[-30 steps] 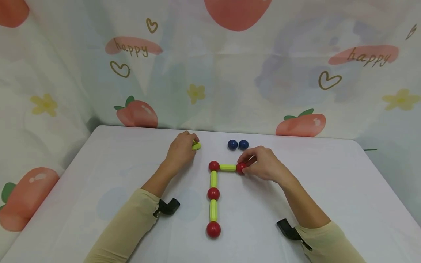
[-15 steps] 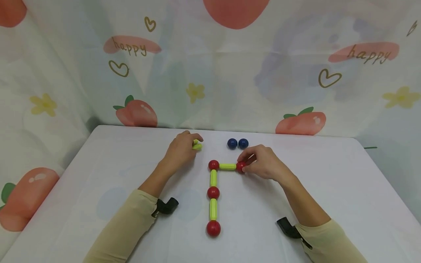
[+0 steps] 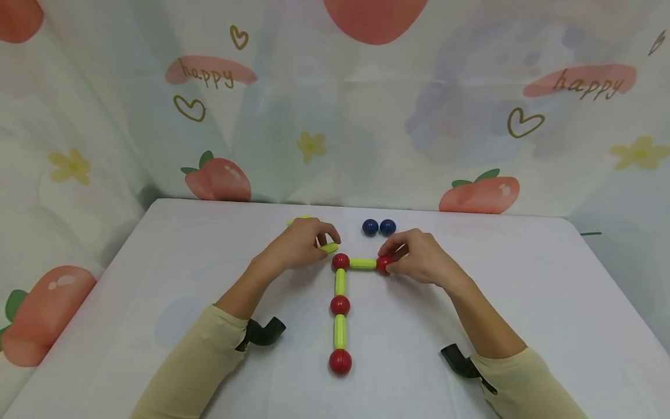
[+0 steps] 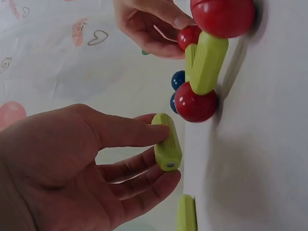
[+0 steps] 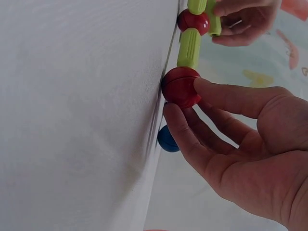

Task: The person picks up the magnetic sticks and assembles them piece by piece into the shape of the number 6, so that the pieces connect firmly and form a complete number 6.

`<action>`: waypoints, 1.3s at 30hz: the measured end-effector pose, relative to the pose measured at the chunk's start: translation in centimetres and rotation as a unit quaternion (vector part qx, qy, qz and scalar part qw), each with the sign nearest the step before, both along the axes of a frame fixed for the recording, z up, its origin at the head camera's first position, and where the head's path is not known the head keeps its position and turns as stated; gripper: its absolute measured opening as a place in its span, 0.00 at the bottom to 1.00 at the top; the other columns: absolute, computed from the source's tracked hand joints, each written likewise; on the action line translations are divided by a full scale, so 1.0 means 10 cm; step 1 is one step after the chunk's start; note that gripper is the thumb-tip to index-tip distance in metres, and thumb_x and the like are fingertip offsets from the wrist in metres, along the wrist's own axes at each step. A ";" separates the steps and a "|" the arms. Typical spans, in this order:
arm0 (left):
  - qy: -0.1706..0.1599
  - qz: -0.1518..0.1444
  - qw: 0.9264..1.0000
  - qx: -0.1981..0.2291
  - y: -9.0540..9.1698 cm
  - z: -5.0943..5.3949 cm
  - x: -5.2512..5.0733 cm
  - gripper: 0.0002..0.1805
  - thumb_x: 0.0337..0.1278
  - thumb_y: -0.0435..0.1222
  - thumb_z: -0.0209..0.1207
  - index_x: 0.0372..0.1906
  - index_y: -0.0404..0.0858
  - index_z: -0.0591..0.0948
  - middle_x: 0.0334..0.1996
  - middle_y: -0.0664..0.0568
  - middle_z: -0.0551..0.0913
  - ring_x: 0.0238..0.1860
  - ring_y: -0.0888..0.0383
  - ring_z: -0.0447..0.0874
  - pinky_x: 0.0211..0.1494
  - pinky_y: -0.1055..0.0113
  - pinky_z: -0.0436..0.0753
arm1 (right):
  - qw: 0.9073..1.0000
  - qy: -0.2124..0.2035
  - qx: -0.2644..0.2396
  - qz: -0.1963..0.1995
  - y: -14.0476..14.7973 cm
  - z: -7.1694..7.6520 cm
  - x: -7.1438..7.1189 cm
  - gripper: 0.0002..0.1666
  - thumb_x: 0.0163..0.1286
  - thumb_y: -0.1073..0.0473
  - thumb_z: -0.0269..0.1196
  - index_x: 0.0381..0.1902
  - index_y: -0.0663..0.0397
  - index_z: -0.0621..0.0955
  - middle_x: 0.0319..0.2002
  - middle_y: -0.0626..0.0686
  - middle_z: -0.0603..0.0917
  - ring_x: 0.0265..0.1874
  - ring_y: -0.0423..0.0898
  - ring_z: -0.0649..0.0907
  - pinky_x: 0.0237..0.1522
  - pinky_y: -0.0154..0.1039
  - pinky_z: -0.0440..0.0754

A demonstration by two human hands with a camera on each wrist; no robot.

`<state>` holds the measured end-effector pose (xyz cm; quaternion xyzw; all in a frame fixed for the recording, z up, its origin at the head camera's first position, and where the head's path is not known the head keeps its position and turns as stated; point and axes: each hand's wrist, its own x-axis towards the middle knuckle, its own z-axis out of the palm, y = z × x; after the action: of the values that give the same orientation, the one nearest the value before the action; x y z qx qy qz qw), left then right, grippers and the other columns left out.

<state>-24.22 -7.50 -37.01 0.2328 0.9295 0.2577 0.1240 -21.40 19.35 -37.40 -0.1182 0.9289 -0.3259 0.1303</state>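
Note:
Between thumb and fingers, my left hand [image 3: 298,243] pinches a yellow-green magnetic rod [image 4: 167,144], raised off the table; a metal dot shows in its end. Just right of it is the red corner ball [image 3: 341,262] of an L-shaped chain. From that ball one rod [image 3: 363,264] runs right to a red end ball [image 5: 181,87], which my right hand [image 3: 421,259] pinches with thumb and fingertips. Toward me, the chain continues through a rod [image 3: 341,282], a red ball [image 3: 340,305], another rod [image 3: 340,331] and a red near ball [image 3: 340,362].
Two dark blue balls [image 3: 379,227] sit side by side beyond the right hand. Behind the left hand, more yellow-green rod [image 3: 299,220] shows, partly hidden. A white cloth covers the table [image 3: 209,366], and a printed curtain [image 3: 335,105] hangs along its back edge.
My left hand has come right and toward me with one rod, away from the rods at the back, and is now near the corner ball. The right hand keeps its hold on the end ball.

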 end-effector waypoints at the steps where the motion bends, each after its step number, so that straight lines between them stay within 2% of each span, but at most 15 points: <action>1: -0.003 -0.009 1.000 0.000 0.01 0.01 0.01 0.16 0.65 0.29 0.64 0.55 0.44 0.88 0.43 0.48 0.86 0.42 0.53 0.83 0.46 0.65 0.85 | 1.000 0.001 0.000 0.000 0.00 0.00 0.00 0.11 0.64 0.66 0.71 0.45 0.55 0.89 0.43 0.55 0.88 0.43 0.52 0.85 0.42 0.42 0.86; 6: -0.023 -0.033 0.999 0.006 0.07 0.06 0.10 0.15 0.65 0.31 0.66 0.53 0.45 0.88 0.42 0.50 0.86 0.42 0.55 0.82 0.45 0.68 0.85 | 1.000 -0.004 -0.002 0.000 0.00 0.00 -0.01 0.11 0.64 0.66 0.71 0.45 0.55 0.89 0.43 0.55 0.88 0.43 0.52 0.85 0.43 0.42 0.86; 14: -0.050 -0.097 0.993 0.038 0.19 0.10 0.22 0.15 0.62 0.30 0.69 0.52 0.46 0.89 0.39 0.55 0.85 0.42 0.56 0.82 0.47 0.69 0.83 | 1.000 -0.008 0.000 -0.002 0.02 -0.01 -0.01 0.11 0.64 0.66 0.71 0.46 0.55 0.89 0.45 0.56 0.88 0.46 0.54 0.85 0.45 0.43 0.87; 18: -0.058 -0.121 0.990 0.044 0.25 0.10 0.27 0.16 0.62 0.31 0.69 0.54 0.44 0.89 0.39 0.56 0.85 0.43 0.56 0.81 0.47 0.70 0.83 | 1.000 -0.007 -0.001 -0.001 0.02 0.00 -0.01 0.11 0.65 0.66 0.71 0.46 0.55 0.89 0.45 0.56 0.88 0.46 0.53 0.86 0.45 0.43 0.87; 23: -0.063 -0.149 0.985 0.054 0.33 0.08 0.31 0.16 0.62 0.31 0.70 0.54 0.43 0.89 0.37 0.56 0.86 0.40 0.56 0.83 0.41 0.71 0.83 | 1.000 -0.004 -0.001 0.001 0.02 0.00 0.00 0.11 0.65 0.66 0.71 0.46 0.55 0.89 0.44 0.56 0.88 0.45 0.54 0.86 0.45 0.44 0.87; 30: -0.079 -0.167 0.981 0.056 0.43 0.03 0.37 0.15 0.63 0.32 0.69 0.54 0.44 0.89 0.35 0.57 0.85 0.35 0.59 0.83 0.38 0.72 0.82 | 1.000 -0.001 -0.001 -0.001 0.03 0.00 0.00 0.11 0.64 0.66 0.71 0.44 0.54 0.89 0.43 0.55 0.89 0.44 0.52 0.87 0.43 0.43 0.85; 33: -0.077 -0.179 0.979 0.053 0.46 0.01 0.39 0.14 0.64 0.32 0.68 0.53 0.44 0.89 0.34 0.57 0.85 0.33 0.59 0.83 0.36 0.72 0.82 | 1.000 -0.001 0.000 0.000 0.03 0.00 0.00 0.11 0.63 0.66 0.71 0.44 0.54 0.89 0.42 0.55 0.89 0.44 0.52 0.87 0.43 0.42 0.85; 39: -0.051 -0.201 0.977 0.045 0.51 -0.06 0.45 0.12 0.63 0.31 0.68 0.50 0.42 0.90 0.31 0.58 0.83 0.30 0.64 0.80 0.37 0.74 0.79 | 1.000 -0.002 -0.005 0.003 0.00 0.01 0.00 0.12 0.64 0.65 0.72 0.45 0.55 0.89 0.42 0.56 0.89 0.43 0.52 0.87 0.43 0.43 0.85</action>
<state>-19.75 -2.39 -37.59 0.4065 0.8435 0.2811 0.2102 -21.40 19.38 -37.26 -0.1211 0.9267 -0.3301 0.1326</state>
